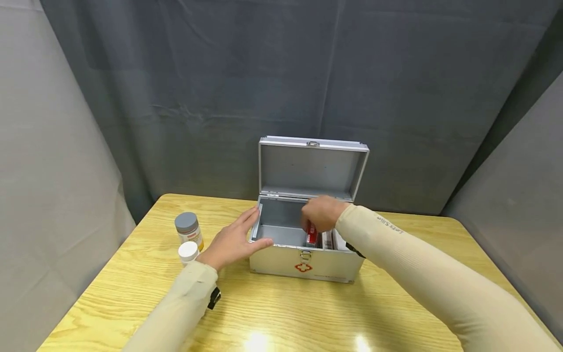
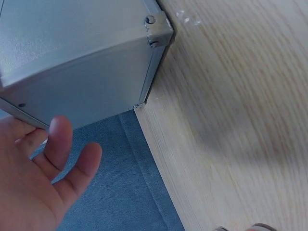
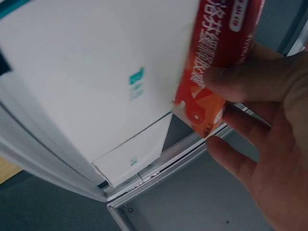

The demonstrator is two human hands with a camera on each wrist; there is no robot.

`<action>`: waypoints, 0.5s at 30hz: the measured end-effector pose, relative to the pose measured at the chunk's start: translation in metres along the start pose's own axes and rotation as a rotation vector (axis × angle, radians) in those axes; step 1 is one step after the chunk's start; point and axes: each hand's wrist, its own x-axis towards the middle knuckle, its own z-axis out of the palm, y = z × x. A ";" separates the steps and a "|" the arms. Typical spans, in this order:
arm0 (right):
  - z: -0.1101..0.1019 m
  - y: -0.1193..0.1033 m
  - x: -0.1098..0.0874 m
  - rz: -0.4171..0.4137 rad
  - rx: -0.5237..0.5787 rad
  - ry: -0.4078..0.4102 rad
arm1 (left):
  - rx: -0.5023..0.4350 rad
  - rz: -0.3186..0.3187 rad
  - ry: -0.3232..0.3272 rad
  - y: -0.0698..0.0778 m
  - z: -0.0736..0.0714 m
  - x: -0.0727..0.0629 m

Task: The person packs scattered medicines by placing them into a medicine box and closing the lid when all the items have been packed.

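A silver first-aid case (image 1: 274,264) stands on the table with its lid (image 1: 312,168) raised. My right hand (image 1: 324,214) reaches into it and pinches a red and orange medicine box (image 3: 216,53) between thumb and fingers. In the right wrist view, a large white box (image 3: 91,82) stands upright beside the red one. My left hand (image 1: 235,243) rests at the case's left edge, fingers extended along the side and thumb spread over the front rim. From the left wrist, its fingers appear against the case's outer side.
Left of the case, a grey-lidded bottle (image 1: 187,223) and a white-capped bottle (image 1: 188,251) stand on the wooden table (image 1: 286,313). A dark grey curtain (image 1: 211,98) hangs behind the table, with pale curtains at both sides.
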 end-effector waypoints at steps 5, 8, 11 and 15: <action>0.005 0.001 -0.001 0.021 -0.015 -0.034 | -0.008 -0.002 -0.008 0.000 0.000 -0.002; 0.004 0.002 -0.003 -0.001 -0.054 -0.033 | -0.007 -0.002 -0.006 0.002 -0.001 -0.002; 0.001 0.000 -0.005 0.009 -0.069 -0.049 | -0.005 -0.001 -0.004 0.001 -0.001 -0.002; -0.002 -0.003 -0.009 0.051 -0.064 -0.077 | -0.010 -0.005 -0.008 0.002 0.000 -0.002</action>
